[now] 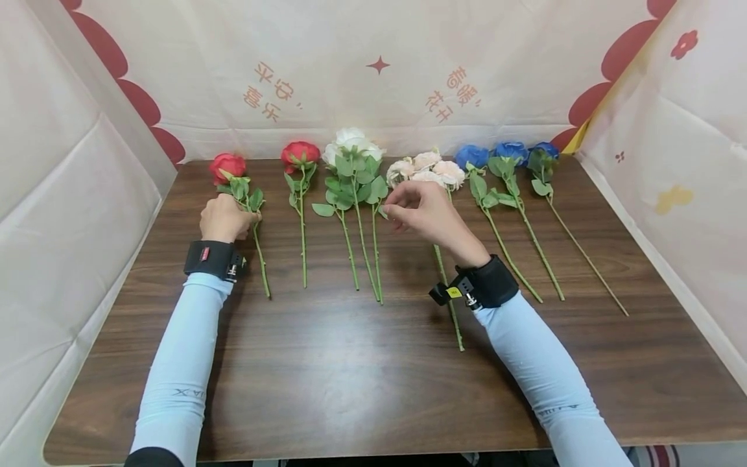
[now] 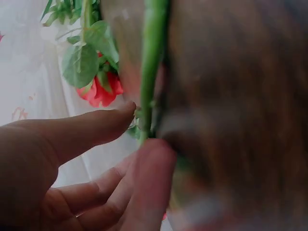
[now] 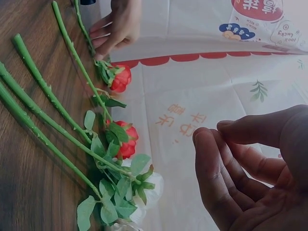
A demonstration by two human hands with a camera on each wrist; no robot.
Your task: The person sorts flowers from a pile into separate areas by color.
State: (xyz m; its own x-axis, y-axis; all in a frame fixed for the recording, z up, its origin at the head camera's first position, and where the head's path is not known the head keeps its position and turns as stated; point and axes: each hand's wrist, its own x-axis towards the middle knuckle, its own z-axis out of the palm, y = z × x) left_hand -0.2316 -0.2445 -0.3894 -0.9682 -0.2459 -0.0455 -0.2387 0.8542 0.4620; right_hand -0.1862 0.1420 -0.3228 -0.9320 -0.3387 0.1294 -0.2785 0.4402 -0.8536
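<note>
My left hand (image 1: 224, 219) is at the leftmost red rose (image 1: 227, 167), just below its bloom. Thumb and fingertips pinch its green stem (image 2: 153, 53) in the left wrist view. That rose lies on the brown table, stem toward me. Raised over the stem of the pale pink flowers (image 1: 428, 170), my right hand (image 1: 428, 214) holds nothing. Its fingers are loosely curled, the thumb tip close to the index fingertip. Between the hands lie a second red rose (image 1: 300, 154) and several white roses (image 1: 352, 143) with green leaves.
Three blue roses (image 1: 510, 153) lie at the right with stems slanting toward me. The wooden table (image 1: 350, 383) is bounded by a white printed cloth (image 1: 350, 78) behind and at both sides. Blooms lie along the table's far edge.
</note>
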